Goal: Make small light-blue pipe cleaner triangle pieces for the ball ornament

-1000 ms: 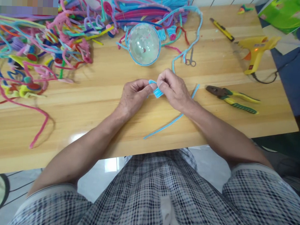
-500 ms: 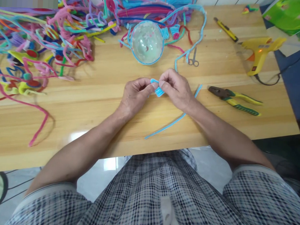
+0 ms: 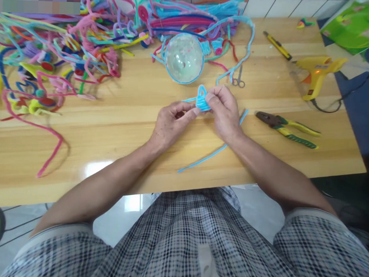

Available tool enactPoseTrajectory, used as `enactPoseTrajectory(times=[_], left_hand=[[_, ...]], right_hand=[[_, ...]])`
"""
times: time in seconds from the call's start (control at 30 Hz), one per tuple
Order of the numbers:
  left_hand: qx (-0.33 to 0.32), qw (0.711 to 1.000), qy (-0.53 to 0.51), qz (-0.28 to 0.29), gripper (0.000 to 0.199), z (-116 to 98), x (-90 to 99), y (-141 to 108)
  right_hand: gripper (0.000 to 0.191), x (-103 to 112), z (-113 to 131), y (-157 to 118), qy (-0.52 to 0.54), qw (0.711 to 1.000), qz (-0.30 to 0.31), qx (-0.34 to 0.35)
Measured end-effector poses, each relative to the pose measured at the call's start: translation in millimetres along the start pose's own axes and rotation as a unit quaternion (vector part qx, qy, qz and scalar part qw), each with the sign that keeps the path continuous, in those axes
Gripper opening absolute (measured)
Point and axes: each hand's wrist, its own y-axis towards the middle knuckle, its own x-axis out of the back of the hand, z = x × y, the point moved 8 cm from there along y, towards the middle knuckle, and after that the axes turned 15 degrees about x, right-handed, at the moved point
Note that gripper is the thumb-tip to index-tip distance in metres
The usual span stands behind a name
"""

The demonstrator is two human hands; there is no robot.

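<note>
Between my two hands is a small blue wound pipe cleaner piece (image 3: 203,102), with a pointed loop on top and a loose end sticking out to the left. My left hand (image 3: 173,122) pinches its lower left side with thumb and finger. On its right side, my right hand (image 3: 224,109) grips it with bent fingers; some fingertips are hidden. A loose blue pipe cleaner (image 3: 209,156) lies on the table below, partly under my right wrist. Just beyond my hands stands a clear round bowl-like dome (image 3: 185,58) with a blue rim.
A tangled heap of coloured pipe cleaners (image 3: 54,65) covers the back left of the wooden table (image 3: 118,140). To the right lie pliers (image 3: 286,128), a yellow glue gun (image 3: 318,72) with a lit light and cord, a utility knife (image 3: 277,44) and small scissors (image 3: 239,79).
The blue wound piece has been turned, so its loop now points up and its wound side shows. Both hands have shifted slightly right, and the view has tilted a little.
</note>
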Motion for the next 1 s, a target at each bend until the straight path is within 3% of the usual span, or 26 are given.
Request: enactPoseTrajectory(times=[0.43,0.73,1.0], left_hand=[[0.017,0.996,-0.083,-0.015,0.052,-0.5,1.1,-1.1],[0.044,0.992,-0.117,-0.03,0.049,9.9,5.0,3.5],[0.094,0.982,-0.165,-0.01,0.047,23.5,7.6,7.4]], right_hand=[[0.047,-12.8,11.4,-14.9,-0.072,0.994,0.005,0.076],[0.049,-19.6,12.4,-18.3,-0.012,1.0,0.012,-0.003],[0.052,-14.8,9.5,-16.8,0.033,0.997,0.015,-0.067]])
